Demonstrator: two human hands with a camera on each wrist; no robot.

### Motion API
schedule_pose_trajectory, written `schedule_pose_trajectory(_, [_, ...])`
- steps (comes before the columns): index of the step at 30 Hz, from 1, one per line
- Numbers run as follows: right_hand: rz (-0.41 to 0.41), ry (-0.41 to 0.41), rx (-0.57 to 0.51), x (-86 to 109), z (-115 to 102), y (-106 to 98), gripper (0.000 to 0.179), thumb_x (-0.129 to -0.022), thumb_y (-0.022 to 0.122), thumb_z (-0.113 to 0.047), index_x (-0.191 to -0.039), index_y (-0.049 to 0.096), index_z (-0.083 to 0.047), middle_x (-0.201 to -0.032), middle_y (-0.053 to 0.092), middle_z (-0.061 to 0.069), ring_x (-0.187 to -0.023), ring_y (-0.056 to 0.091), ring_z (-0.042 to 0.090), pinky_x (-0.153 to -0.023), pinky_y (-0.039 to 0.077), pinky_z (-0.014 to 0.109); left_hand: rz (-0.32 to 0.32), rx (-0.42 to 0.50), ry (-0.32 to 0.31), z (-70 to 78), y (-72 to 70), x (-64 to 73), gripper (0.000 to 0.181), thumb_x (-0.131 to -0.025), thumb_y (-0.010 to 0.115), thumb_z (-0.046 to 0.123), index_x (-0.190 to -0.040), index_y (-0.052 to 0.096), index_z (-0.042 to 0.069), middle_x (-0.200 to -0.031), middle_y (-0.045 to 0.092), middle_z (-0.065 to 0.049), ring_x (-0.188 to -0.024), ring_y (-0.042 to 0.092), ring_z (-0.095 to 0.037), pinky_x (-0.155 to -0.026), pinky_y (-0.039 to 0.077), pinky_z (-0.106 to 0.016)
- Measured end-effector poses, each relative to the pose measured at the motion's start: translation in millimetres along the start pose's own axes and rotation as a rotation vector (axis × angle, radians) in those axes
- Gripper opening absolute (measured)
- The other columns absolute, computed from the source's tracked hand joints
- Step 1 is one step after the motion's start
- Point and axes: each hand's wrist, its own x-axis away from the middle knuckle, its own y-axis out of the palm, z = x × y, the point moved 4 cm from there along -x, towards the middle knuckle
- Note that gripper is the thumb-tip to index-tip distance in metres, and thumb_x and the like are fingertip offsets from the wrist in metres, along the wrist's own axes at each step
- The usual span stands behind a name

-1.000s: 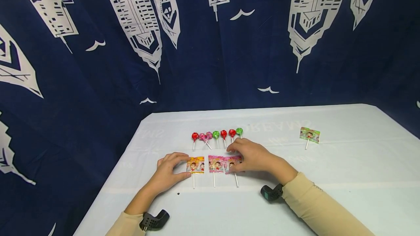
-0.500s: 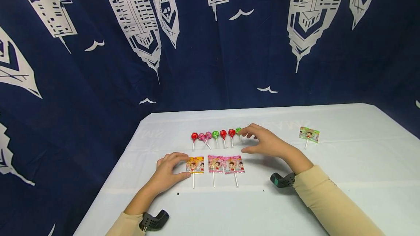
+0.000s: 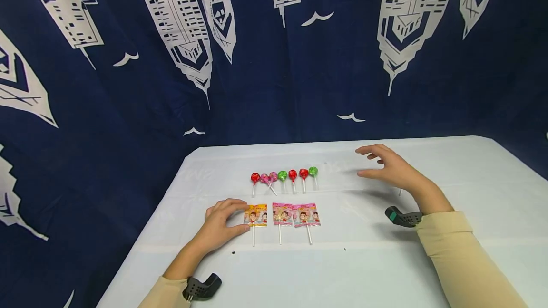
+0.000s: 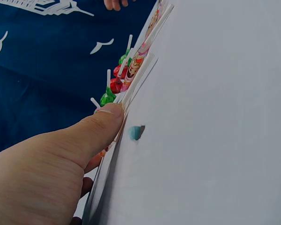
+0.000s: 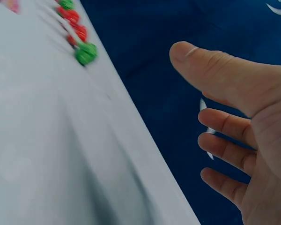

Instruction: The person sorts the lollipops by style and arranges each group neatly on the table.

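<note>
My left hand (image 3: 221, 222) rests on the table with its thumb and index fingertips touching the left edge of a lollipop in a flat yellow wrapper (image 3: 259, 215). Two lollipops in pink wrappers, one in the middle (image 3: 282, 213) and one on the right (image 3: 308, 214), lie beside it, their sticks toward me. My right hand (image 3: 396, 171) hovers over the right of the table, fingers spread and holding nothing. Behind it only a white stick (image 3: 400, 192) shows of the green-wrapped lollipop. In the right wrist view, the thumb (image 5: 210, 70) stands apart from the fingers.
Farther back lies a row of round lollipops: red (image 3: 255, 177), pink (image 3: 273, 176) and green (image 3: 313, 171) among them, two with crossed sticks. A small dark speck (image 3: 233, 253) lies near my left wrist. A dark blue patterned cloth (image 3: 274, 84) hangs behind the white table (image 3: 342, 270).
My right hand has let go of the right pink-wrapped lollipop and moved right and back, until it covers most of the green-wrapped lollipop. The left hand has stayed in place.
</note>
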Motion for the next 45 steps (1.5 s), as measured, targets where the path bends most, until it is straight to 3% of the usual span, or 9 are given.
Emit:
schedule_pose_trajectory(6, [-0.014,0.1,0.006,11.4,23.1,-20.9,0.069,-0.088,0.077,-0.03,-0.145,0.045,-0.006,-0.147,0.041,0.024,-0.132,0.042,0.044,-0.107,0.032,0.065,-0.003,-0.001,-0.016,0.3,-1.2,0.8,0.045,-0.081,0.083,0.032,-0.123,0.069,0.022,-0.131,0.063,0.006,-0.129,0.049,-0.023,-0.104,0.023,-0.05])
schedule_pose_trajectory(13, [-0.095,0.218,0.026,28.2,50.8,-35.1,0.087,-0.089,0.074,-0.036,-0.155,0.026,-0.004,-0.154,0.024,0.032,-0.136,0.032,0.053,-0.102,0.032,0.072,0.0,-0.005,-0.015,0.9,-2.0,1.3,0.045,-0.081,0.083,0.031,-0.122,0.069,0.022,-0.13,0.063,0.005,-0.129,0.049,-0.023,-0.103,0.023,-0.05])
schedule_pose_trajectory(19, [-0.117,0.281,0.044,38.8,72.4,-41.3,0.088,-0.09,0.073,-0.039,-0.155,0.026,-0.004,-0.155,0.019,0.035,-0.136,0.029,0.055,-0.099,0.031,0.073,-0.007,0.003,-0.013,0.1,-0.6,1.1,0.045,-0.081,0.083,0.032,-0.123,0.069,0.021,-0.131,0.063,0.005,-0.129,0.049,-0.023,-0.103,0.023,-0.049])
schedule_pose_trajectory(34, [-0.1,0.327,0.134,48.4,102.8,-35.6,0.085,-0.085,0.076,-0.03,-0.15,0.031,0.002,-0.149,0.031,0.039,-0.136,0.019,0.064,-0.105,0.017,0.077,-0.007,-0.003,-0.002,0.7,0.2,1.0,0.046,-0.081,0.082,0.033,-0.123,0.069,0.021,-0.131,0.063,0.006,-0.13,0.049,-0.023,-0.104,0.023,-0.05])
schedule_pose_trajectory(39, [-0.077,0.324,0.172,47.4,105.5,-32.6,0.081,-0.086,0.075,-0.028,-0.148,0.034,0.003,-0.145,0.039,0.036,-0.131,0.023,0.062,-0.104,0.018,0.077,-0.003,-0.009,0.004,1.0,0.2,0.5,0.045,-0.081,0.083,0.033,-0.123,0.069,0.021,-0.131,0.063,0.006,-0.128,0.05,-0.022,-0.103,0.023,-0.049])
schedule_pose_trajectory(45, [-0.074,0.349,0.213,46.0,105.5,-32.2,0.078,-0.086,0.074,-0.032,-0.146,0.039,0.003,-0.144,0.037,0.037,-0.127,0.027,0.061,-0.099,0.023,0.078,-0.001,-0.005,0.008,1.1,0.2,0.2,0.045,-0.081,0.083,0.032,-0.123,0.069,0.021,-0.131,0.063,0.005,-0.129,0.05,-0.023,-0.103,0.024,-0.049])
